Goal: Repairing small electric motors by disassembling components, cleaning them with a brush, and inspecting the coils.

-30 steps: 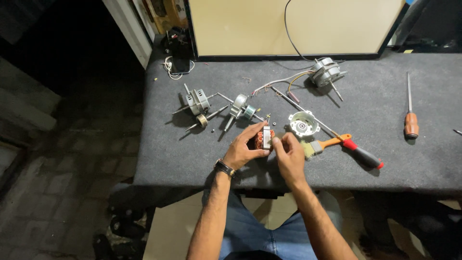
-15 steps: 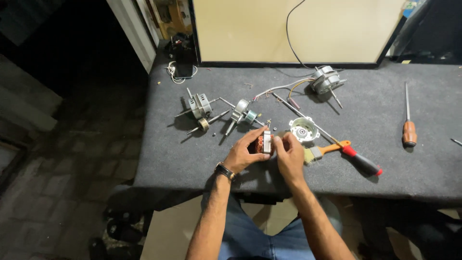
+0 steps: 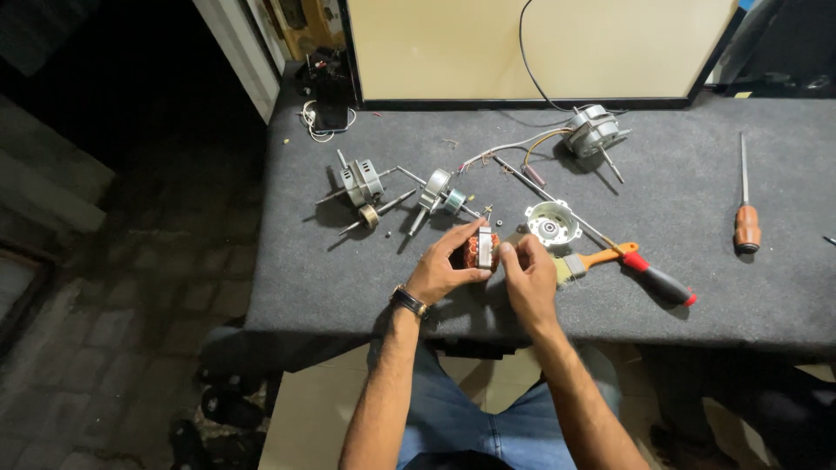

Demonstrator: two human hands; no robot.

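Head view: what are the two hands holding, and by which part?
Both hands, left hand and right hand, hold a small motor stator with copper windings by its opposite outer sides, above the grey table.

I held a small motor stator [image 3: 482, 249] just above the dark grey table, near the middle of the frame and a little below centre. It was a squat block with coppery orange windings showing on its left part and a pale metal face turned toward the right, standing on edge rather than lying flat. My left hand [image 3: 442, 271] cupped it from the left and my right hand [image 3: 527, 271] pinched its right side.
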